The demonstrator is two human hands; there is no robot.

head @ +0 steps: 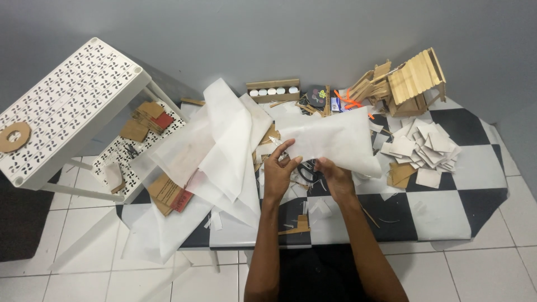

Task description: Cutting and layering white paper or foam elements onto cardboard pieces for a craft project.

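Paper-strewn checkered mat on tiled floor

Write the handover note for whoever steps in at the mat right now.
Left hand: pinching the near edge of the white sheet.
Right hand: gripping the same edge beside it; sheet held up off the checkered mat.
Nearby: black scissors partly hidden under the hands, pile of cut white squares to the right, stick house at the back, loose white sheets to the left.
Done: many squares cut.
Left: the held sheet is uncut.
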